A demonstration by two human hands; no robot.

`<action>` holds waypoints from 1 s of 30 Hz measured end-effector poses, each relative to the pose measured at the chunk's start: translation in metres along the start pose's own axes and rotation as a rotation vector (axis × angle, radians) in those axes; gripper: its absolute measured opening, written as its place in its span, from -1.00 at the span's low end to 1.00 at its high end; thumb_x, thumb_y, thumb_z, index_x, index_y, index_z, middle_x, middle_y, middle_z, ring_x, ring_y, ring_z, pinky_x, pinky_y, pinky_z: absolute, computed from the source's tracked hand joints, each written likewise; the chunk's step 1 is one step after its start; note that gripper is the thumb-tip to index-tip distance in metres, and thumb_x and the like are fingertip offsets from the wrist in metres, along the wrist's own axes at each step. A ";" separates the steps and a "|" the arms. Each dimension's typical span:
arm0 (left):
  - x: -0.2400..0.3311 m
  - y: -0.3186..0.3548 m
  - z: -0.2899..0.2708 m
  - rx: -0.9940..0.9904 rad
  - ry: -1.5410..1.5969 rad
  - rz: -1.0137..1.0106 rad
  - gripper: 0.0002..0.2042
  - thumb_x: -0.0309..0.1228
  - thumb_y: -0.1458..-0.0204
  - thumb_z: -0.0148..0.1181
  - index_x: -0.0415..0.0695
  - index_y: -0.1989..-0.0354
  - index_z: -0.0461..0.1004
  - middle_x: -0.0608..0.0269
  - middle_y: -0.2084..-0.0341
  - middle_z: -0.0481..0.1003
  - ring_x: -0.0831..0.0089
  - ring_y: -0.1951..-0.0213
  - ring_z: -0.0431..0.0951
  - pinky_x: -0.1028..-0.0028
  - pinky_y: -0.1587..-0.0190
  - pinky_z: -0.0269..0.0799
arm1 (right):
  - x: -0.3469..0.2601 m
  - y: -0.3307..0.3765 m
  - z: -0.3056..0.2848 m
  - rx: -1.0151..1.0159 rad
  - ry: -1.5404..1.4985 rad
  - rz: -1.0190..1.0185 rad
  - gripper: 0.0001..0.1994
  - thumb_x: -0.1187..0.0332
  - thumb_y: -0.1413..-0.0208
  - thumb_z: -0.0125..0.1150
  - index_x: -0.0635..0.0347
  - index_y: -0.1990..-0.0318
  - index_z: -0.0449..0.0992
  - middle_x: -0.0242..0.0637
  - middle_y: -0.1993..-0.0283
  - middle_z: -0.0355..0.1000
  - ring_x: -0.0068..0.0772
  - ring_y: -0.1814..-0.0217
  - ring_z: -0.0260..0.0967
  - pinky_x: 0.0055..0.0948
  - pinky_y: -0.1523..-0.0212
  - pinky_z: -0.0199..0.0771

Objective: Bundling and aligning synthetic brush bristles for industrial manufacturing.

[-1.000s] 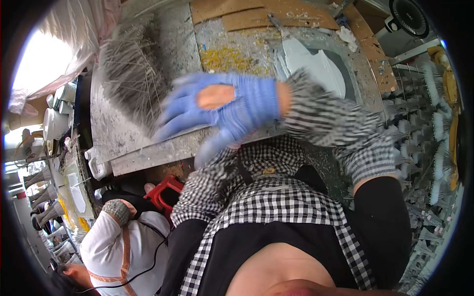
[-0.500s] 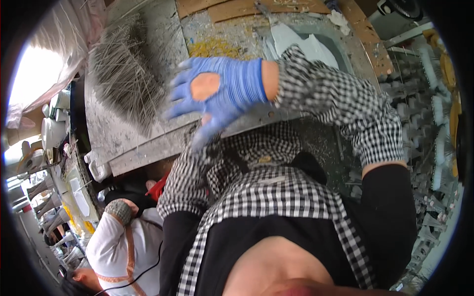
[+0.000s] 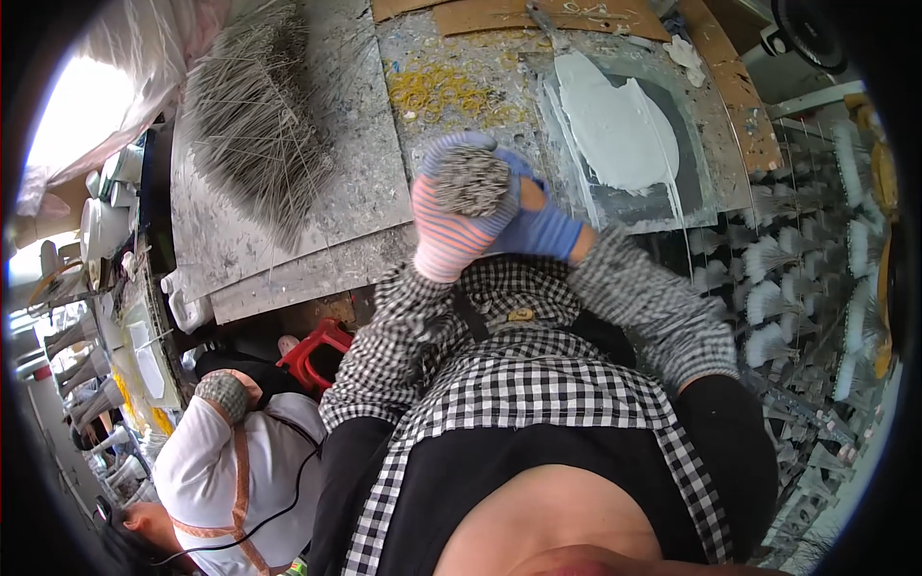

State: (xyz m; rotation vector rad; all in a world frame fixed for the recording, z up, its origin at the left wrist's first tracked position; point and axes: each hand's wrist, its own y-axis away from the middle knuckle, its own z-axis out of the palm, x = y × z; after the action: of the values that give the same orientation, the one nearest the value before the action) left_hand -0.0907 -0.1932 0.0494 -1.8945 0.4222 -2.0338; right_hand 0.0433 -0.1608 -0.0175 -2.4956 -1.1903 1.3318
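Over the table's near edge, my two gloved hands are together around a round bundle of thin grey wire-like strands [image 3: 473, 182], its cut ends facing up. My left hand [image 3: 445, 238], in a pink and blue striped glove, is wrapped about its left and near side. My right hand [image 3: 555, 227], in a blue glove with a hole on the back, closes on it from the right; its fingertips are partly hidden. The lower part of the bundle is out of sight within the gloves. To the left lies a large loose heap of the same grey strands [image 3: 252, 125].
Yellow rubber bands [image 3: 447, 94] lie scattered on the stained table [image 3: 360, 158]. A glass plate [image 3: 706, 192] bears spread white paste [image 3: 624, 125], with a putty knife [image 3: 545, 21] beyond. White-tufted pieces [image 3: 773, 252] stand racked at right. Another person [image 3: 240, 461] sits lower left near a red stool [image 3: 322, 350].
My right hand has come back from near the strand heap to meet my left hand. The bundle, hidden before, now shows between both gloves. My right forearm has lowered, uncovering the white paste.
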 end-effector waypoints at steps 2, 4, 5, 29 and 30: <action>-0.027 0.011 -0.008 0.056 -0.225 0.057 -0.64 -0.60 0.04 0.37 -0.22 0.03 0.48 0.25 0.36 0.60 0.44 0.24 0.61 0.42 0.09 0.54 | 0.012 0.007 0.023 -0.066 0.050 0.138 -0.05 -0.18 0.15 0.40 0.09 -0.39 0.23 -0.13 -0.36 0.25 -0.05 -0.44 0.14 -0.06 -0.51 -0.02; -0.054 0.013 -0.019 -0.107 -0.463 0.043 -0.67 -0.59 0.05 0.37 -0.21 0.06 0.52 0.23 0.33 0.61 0.44 0.25 0.61 0.44 0.11 0.53 | 0.034 0.010 0.035 -0.106 0.115 0.277 -0.06 -0.24 0.12 0.33 0.08 -0.39 0.23 -0.14 -0.42 0.20 -0.03 -0.45 0.12 -0.06 -0.52 -0.06; -0.048 0.016 -0.020 -0.177 -0.378 0.032 -0.71 -0.53 0.03 0.36 -0.19 0.08 0.55 0.23 0.31 0.62 0.40 0.27 0.61 0.42 0.12 0.53 | 0.037 0.016 0.038 -0.037 0.205 0.182 -0.06 -0.26 0.12 0.30 0.07 -0.39 0.24 -0.15 -0.45 0.18 -0.03 -0.46 0.11 -0.09 -0.53 -0.09; -0.013 0.107 -0.076 0.500 -0.270 0.408 -0.16 0.22 -0.18 0.03 -0.34 -0.35 0.18 -0.08 -0.21 0.37 0.11 -0.28 0.35 0.13 -0.40 0.13 | -0.084 0.117 -0.021 -0.048 -0.538 0.419 -0.36 0.11 -0.01 0.49 0.27 -0.19 0.44 -0.05 0.06 0.57 -0.16 0.12 0.58 -0.27 0.07 0.61; -0.018 0.112 -0.078 0.503 -0.277 0.407 -0.16 0.22 -0.18 0.03 -0.34 -0.35 0.18 -0.08 -0.21 0.37 0.11 -0.28 0.35 0.13 -0.40 0.13 | -0.086 0.115 -0.024 0.117 -0.565 0.291 -0.40 0.12 0.00 0.51 0.28 -0.14 0.49 -0.06 0.07 0.58 -0.17 0.11 0.58 -0.28 0.05 0.61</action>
State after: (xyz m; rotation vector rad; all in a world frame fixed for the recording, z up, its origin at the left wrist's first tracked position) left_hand -0.1637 -0.2876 -0.0204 -1.5873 0.1789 -1.4237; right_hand 0.1016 -0.2910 0.0106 -2.3436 -0.7876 2.2136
